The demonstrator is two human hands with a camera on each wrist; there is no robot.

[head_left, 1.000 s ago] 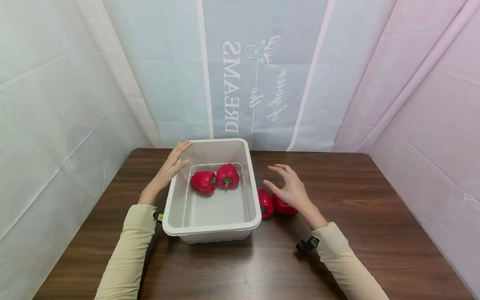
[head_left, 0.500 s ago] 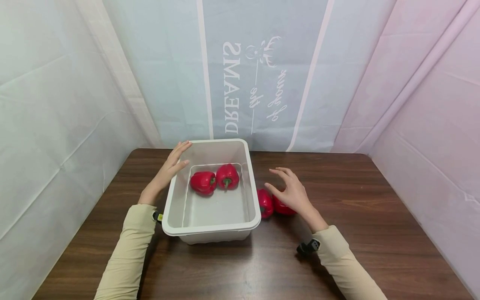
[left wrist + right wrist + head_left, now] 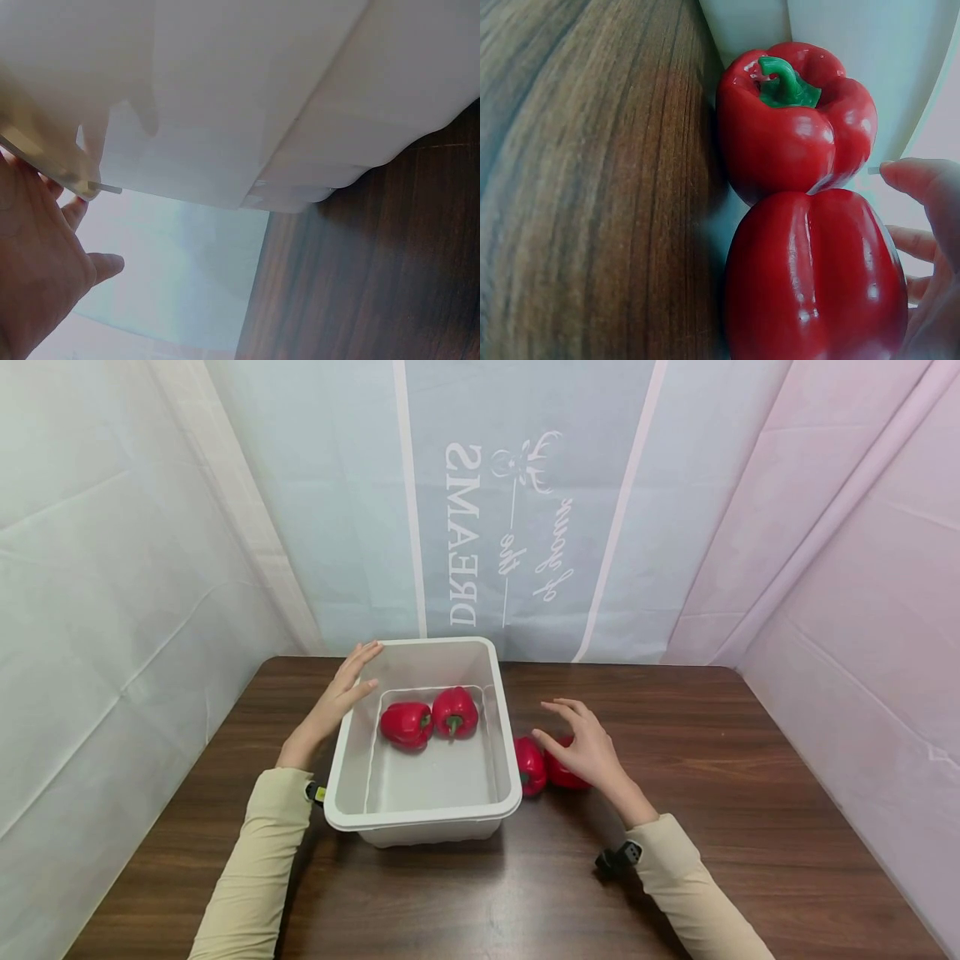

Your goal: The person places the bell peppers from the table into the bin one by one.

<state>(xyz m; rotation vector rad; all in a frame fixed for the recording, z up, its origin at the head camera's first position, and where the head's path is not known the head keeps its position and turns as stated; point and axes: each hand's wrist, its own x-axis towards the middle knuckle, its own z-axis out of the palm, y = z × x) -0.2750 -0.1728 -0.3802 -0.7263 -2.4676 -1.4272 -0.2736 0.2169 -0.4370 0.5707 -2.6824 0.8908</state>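
Two red bell peppers lie inside a white plastic bin: one on its side (image 3: 407,725), the other (image 3: 455,712) with its green stem toward me. My left hand (image 3: 339,697) is at the left rim of the bin (image 3: 420,817), fingers extended; whether they touch the rim I cannot tell. To the right of the bin, two more red peppers sit side by side on the table, a nearer-to-bin pepper (image 3: 795,142) and an outer pepper (image 3: 814,277). Over the outer one hovers my right hand (image 3: 588,747), fingers spread and holding nothing.
The dark wooden table (image 3: 487,910) spreads around the bin. Pale fabric hangs behind it as a backdrop (image 3: 525,527) with mirrored lettering, and more fabric (image 3: 847,635) encloses both sides. Small black cameras (image 3: 618,858) are worn on the wrists.
My right hand has shifted slightly right and down over the outer pepper. The left hand, the bin and the peppers stay where they were.
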